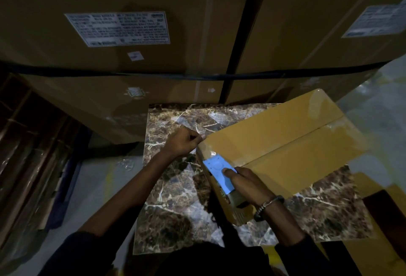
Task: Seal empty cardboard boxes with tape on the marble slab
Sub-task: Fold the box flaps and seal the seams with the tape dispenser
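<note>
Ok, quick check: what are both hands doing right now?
Left hand: fingers curled, pinching something at the cardboard box corner, probably tape; too dim to be sure.
Right hand: gripping the blue tape dispenser against the box.

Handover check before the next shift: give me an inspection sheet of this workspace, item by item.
Surface: marble slab, brown with pale veins, lying flat, dimly lit.
Job's things: cardboard box on the slab, top flaps closed, glossy tape along the centre seam; blue tape dispenser at the box's near end.
Clutter: nothing seen on the slab.
Grips: left hand curled, pinching at the box's corner; right hand holds the dispenser, thumb on top, bracelet at the wrist.
Cables: nothing seen.
Surroundings: large stacked cartons with a printed label behind; black strap across them; dark shelving at left.
</note>
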Demonstrator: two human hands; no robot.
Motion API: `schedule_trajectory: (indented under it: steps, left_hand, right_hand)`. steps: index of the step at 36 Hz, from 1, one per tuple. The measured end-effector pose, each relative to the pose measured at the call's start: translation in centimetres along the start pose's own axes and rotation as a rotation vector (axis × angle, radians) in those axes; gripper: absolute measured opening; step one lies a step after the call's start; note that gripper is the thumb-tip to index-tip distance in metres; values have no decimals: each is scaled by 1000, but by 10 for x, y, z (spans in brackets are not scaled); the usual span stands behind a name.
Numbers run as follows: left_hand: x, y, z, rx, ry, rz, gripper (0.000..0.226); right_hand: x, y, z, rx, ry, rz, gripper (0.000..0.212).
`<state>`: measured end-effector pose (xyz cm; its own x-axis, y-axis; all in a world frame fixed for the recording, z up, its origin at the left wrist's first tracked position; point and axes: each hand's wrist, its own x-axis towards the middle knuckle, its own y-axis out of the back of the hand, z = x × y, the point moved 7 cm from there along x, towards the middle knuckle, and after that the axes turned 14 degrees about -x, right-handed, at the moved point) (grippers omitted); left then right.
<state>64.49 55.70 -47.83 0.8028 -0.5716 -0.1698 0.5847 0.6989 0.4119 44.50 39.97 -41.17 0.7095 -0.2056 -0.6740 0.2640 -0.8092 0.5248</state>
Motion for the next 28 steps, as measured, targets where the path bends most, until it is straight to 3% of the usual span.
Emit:
schedule_trajectory:
  steps: [5, 11, 19, 23, 28]
  left_hand:
    - [-15, -19, 17, -71, 118, -4, 69]
    - [-21, -49, -3, 13, 98, -95, 68]
    - [-19, -50, -4, 84, -17, -33, 63]
    - [-22, -50, 0, 126, -58, -2, 60]
    - [-23, -51, 10, 393, 30, 46, 64]
  right_hand:
    - [0, -3, 7, 3, -3, 2, 42]
    - [-9, -3, -2, -29, 15, 14, 47]
    - [-46, -10, 26, -4, -11, -27, 65]
    - [-68, -13, 47, 76, -47, 39, 94]
    - [-49, -10, 47, 12, -65, 29, 66]
